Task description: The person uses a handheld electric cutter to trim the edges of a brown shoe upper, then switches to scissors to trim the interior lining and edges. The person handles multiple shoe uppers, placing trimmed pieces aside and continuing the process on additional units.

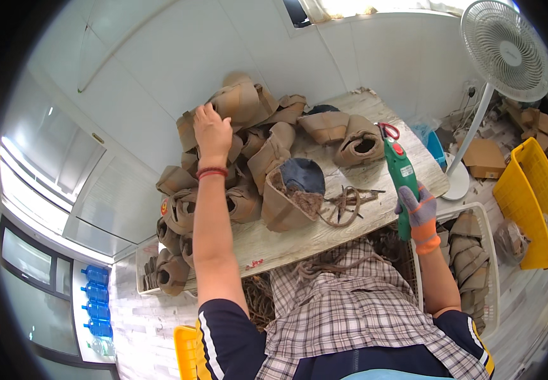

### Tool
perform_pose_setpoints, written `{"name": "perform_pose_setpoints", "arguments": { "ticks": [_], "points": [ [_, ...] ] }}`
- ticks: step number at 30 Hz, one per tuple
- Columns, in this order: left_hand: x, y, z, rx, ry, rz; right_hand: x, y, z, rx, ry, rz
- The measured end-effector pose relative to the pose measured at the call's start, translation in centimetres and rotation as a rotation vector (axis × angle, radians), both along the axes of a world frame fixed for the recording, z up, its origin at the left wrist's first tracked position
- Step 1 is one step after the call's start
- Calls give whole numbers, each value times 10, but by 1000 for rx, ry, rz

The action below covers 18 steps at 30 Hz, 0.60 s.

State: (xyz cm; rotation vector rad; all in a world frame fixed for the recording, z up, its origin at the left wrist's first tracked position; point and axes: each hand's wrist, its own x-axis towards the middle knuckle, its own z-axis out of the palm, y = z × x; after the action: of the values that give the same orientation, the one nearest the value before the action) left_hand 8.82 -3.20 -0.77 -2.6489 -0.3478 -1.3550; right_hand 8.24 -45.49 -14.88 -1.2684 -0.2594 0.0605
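My bare left hand (212,134), with a red band at its wrist, reaches into a heap of brown shoe uppers at the table's far left. Its fingers curl over the edge of a tan-and-brown upper (236,104); the fingertips are partly hidden. In a grey-and-orange glove, my right hand (418,208) is wrapped round a green handheld power tool (401,164) with a red button, held upright over the table's right side. Close to the tool's tip are red scissor handles (390,131). Between my hands stands a fur-lined upper (286,202) with a dark blue patch.
Trimmed strips (350,206) lie on the pale wooden table (324,244). A white basket (490,278) of brown pieces stands at the right, near a yellow crate (530,202). A white fan (508,54) rises at the back right. Blue water bottles (98,294) line the left wall.
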Motion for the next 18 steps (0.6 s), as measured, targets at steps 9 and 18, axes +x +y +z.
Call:
{"name": "perform_pose_setpoints", "arguments": {
  "ticks": [9, 18],
  "points": [
    [99, -77, -172, -950, 196, -351, 25, -26, -29, -62, 95, -84],
    [215, -128, -217, -2721, -395, -176, 27, -30, -36, -96, 134, -104]
  ]
}}
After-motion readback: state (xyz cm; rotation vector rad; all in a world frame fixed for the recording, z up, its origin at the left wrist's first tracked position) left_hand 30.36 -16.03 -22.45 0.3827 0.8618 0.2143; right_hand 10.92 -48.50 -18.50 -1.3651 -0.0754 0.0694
